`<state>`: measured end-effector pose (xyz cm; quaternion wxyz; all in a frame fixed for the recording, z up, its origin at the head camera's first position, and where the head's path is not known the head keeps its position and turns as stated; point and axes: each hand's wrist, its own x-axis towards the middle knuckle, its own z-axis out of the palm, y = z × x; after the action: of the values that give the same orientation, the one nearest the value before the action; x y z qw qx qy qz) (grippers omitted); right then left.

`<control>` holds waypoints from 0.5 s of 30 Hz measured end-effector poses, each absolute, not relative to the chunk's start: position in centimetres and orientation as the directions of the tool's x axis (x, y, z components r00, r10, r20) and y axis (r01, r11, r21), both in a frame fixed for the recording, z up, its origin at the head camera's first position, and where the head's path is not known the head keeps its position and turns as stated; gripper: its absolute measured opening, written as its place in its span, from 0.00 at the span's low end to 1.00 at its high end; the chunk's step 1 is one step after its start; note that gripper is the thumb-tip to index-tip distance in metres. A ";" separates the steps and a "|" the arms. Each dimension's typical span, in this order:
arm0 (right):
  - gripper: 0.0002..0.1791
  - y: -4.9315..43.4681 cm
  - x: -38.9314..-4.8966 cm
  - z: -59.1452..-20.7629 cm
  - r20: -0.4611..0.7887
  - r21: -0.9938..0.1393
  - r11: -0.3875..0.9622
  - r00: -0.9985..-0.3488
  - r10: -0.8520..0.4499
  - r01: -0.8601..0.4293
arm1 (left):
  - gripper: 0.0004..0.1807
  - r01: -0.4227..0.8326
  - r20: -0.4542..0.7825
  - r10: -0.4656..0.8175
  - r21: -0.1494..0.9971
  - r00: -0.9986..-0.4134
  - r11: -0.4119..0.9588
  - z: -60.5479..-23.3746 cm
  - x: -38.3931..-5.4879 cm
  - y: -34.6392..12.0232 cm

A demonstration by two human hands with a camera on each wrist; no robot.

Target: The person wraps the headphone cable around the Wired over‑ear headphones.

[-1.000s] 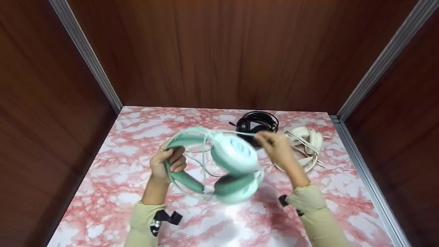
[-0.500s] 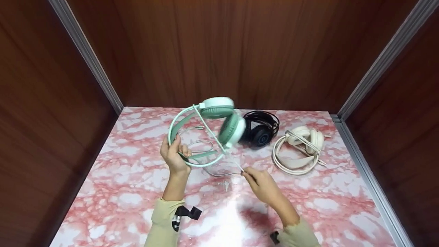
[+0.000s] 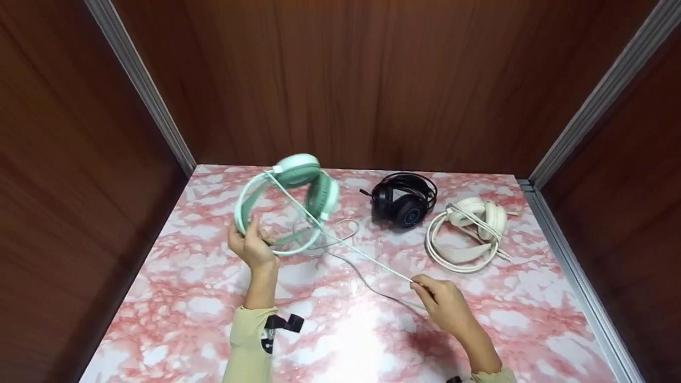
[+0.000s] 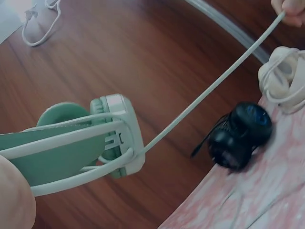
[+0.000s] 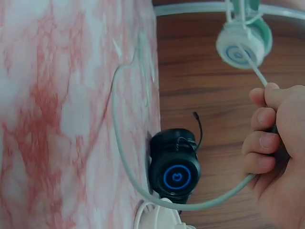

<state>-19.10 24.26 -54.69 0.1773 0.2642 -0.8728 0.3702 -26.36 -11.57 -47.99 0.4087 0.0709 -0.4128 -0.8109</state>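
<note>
A mint-green headset (image 3: 299, 169) is held up above the table by my left hand (image 3: 252, 246), which grips its headband. Its ear cups point away from that hand, to the upper right. One cord of the headset (image 3: 372, 259) runs taut from an ear cup down to my right hand (image 3: 447, 303). There the thumb and fingers pinch it, and the right wrist view shows the fingers (image 5: 267, 140) curled round the cord. Past that hand the slack cord (image 5: 121, 143) loops down over the table. In the left wrist view the taut cord (image 4: 209, 88) crosses diagonally.
A black headset (image 3: 404, 205) with a small microphone lies at the back right of the pink marbled table (image 3: 202, 306). Beside it rests a cream headset (image 3: 463, 255) with its cord wound round it. Brown wood-grain panels (image 3: 340, 85) enclose the back and sides.
The green headset swung upward and turned in my left hand, then shifted left. My right hand came down toward the front and right, drawing the cord out straight.
</note>
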 end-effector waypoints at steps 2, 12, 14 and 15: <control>0.08 24.3 -19.3 -54.3 0.501 -0.541 0.604 -0.801 -0.328 -0.586 | 0.03 0.625 0.246 -0.757 0.736 -0.606 -0.261 -47.6 -26.3 -12.4; 0.11 25.1 -19.8 -50.3 0.648 -0.322 0.671 -0.672 -0.358 -0.668 | 0.17 0.509 0.619 -0.686 0.761 -0.383 0.403 -46.9 -26.8 -14.7; 0.11 25.1 -20.0 -48.8 0.696 -0.290 0.659 -0.626 -0.352 -0.694 | 0.16 0.465 0.689 -0.616 0.719 -0.381 0.516 -46.8 -26.8 -15.0; 0.11 25.1 -20.1 -48.0 0.719 -0.279 0.646 -0.600 -0.351 -0.711 | 0.16 0.450 0.718 -0.578 0.694 -0.386 0.562 -46.6 -26.8 -15.1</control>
<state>-20.11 25.09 -48.04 0.3196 0.3125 -0.8491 0.2816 -26.81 -15.12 -46.63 0.5519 0.0465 -0.6901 -0.4658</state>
